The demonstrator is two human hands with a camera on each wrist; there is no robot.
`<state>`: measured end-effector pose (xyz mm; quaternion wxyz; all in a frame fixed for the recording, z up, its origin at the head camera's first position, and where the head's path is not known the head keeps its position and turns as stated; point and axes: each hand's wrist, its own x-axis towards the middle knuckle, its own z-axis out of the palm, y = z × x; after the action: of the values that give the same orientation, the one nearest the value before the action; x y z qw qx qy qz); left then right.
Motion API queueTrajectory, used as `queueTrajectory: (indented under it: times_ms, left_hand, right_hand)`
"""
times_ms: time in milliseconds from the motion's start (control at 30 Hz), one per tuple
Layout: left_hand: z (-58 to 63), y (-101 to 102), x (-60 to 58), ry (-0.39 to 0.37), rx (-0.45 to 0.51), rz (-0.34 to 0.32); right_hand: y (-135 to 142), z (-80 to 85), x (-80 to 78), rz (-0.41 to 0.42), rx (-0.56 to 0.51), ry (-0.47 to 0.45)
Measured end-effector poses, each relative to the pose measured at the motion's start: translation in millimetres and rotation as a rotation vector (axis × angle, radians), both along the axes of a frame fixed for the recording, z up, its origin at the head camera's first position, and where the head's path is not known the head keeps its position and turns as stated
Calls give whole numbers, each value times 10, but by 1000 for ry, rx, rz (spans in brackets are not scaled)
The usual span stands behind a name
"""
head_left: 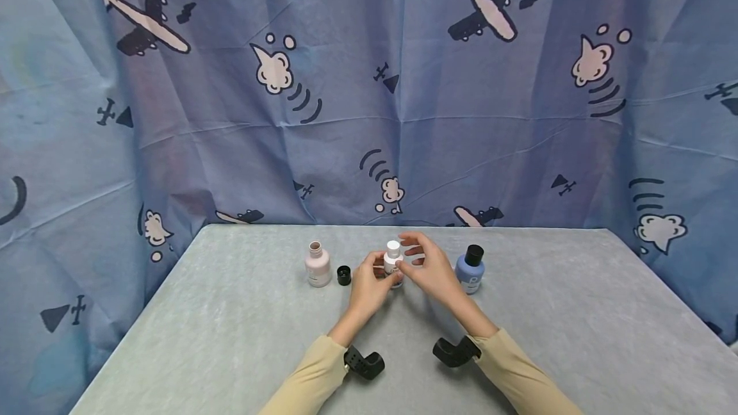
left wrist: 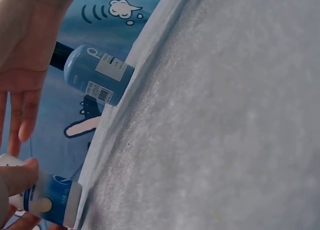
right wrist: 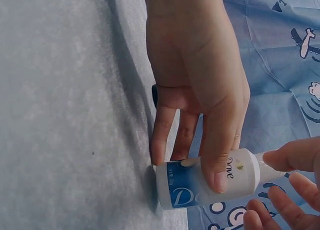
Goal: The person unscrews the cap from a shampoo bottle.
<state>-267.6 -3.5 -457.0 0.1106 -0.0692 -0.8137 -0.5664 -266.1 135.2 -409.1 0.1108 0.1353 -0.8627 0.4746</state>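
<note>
A white bottle with a blue lower band and Dove lettering [right wrist: 235,177] stands on the table, white cap [head_left: 393,246] on its neck. My left hand [head_left: 369,284] grips its body, thumb across the front and fingers behind, as the right wrist view shows. On the other side of the bottle is my right hand [head_left: 429,271], its fingers spread beside the cap and its thumb at the bottle's shoulder. Whether that thumb touches the bottle I cannot tell. In the left wrist view the bottle's base [left wrist: 55,200] faces right, below the right hand's hanging fingers.
Left of the hands stands a pale pink bottle [head_left: 318,269] with an uncapped neck. A black cap [head_left: 343,275] lies between it and my left hand. A blue bottle with a black lid [head_left: 469,272] stands just behind my right wrist. Patterned cloth [head_left: 346,95] hangs beyond the table [head_left: 230,338].
</note>
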Motion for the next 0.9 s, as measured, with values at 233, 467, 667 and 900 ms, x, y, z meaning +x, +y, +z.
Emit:
queueTrajectory:
  times_ms: [233, 467, 667, 900]
  left_hand:
    - [27, -19, 18, 15, 2, -24]
    - [52, -41, 36, 51, 13, -42]
    - [64, -62, 59, 70, -1, -29]
    - [71, -106, 74, 67, -26, -19]
  right_hand:
    - [-18, 35, 3, 13, -5, 10]
    - [-50, 63, 21, 28, -29, 10]
    - [-65, 77, 24, 33, -34, 29]
    - [-70, 76, 18, 51, -38, 49]
